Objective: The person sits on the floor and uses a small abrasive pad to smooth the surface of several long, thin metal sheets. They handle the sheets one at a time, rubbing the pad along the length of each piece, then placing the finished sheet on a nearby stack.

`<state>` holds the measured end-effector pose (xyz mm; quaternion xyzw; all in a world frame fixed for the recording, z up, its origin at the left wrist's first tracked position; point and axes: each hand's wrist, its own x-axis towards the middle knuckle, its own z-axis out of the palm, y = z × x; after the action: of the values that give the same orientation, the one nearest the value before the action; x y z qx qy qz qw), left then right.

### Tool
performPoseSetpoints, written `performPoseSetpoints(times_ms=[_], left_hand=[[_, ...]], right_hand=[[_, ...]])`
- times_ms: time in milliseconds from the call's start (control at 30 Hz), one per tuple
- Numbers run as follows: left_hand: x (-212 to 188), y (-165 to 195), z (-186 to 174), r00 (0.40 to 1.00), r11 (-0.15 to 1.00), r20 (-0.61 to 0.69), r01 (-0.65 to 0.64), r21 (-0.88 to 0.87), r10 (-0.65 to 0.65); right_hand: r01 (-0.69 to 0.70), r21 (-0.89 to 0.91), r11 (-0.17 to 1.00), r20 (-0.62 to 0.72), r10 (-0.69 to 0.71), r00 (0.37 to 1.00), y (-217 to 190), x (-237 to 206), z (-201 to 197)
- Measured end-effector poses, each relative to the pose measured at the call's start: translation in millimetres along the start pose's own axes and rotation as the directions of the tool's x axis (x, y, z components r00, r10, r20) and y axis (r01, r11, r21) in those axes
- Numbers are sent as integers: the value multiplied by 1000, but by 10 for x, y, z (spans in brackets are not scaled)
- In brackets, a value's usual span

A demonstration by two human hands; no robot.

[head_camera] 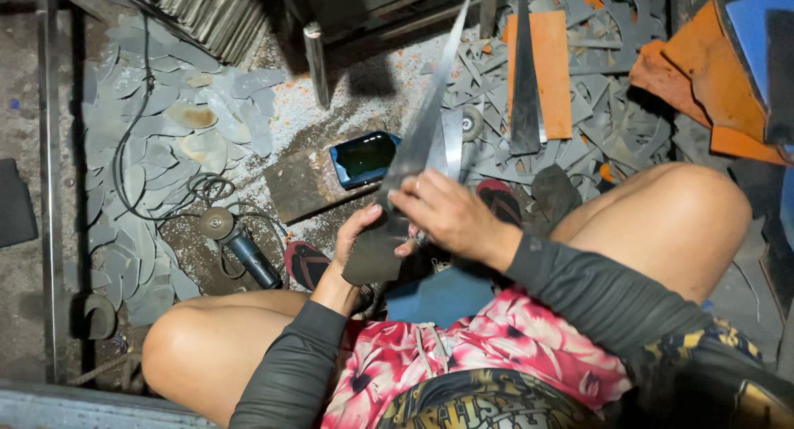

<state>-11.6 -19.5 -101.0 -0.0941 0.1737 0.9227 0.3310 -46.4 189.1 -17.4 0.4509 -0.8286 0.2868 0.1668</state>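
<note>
Both hands grip long grey pointed steel blade blank (413, 152): left hand (357, 240) under its wide base, right hand (447, 215) clasped over middle.

Gritty concrete floor (25, 106), heaps of grey metal offcuts (141, 189), orange sheets (550, 65), dim light

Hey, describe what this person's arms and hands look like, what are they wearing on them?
Both arms wear snug dark grey long sleeves that end at the wrists. The left hand and the right hand are bare, with no gloves. No rings, watch or markings show on them in this view.
</note>
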Motion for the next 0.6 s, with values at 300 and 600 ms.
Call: performPoseSetpoints(times_ms=[300,600], left_hand=[[-98,-22,314,958,992,274,56,112,-85],[-143,-56,346,958,992,270,76,102,-101]], right_hand=[[-250,-101,963,-381,195,904,881,148,-387],[-522,-21,853,-628,395,671,1596,129,-894]])
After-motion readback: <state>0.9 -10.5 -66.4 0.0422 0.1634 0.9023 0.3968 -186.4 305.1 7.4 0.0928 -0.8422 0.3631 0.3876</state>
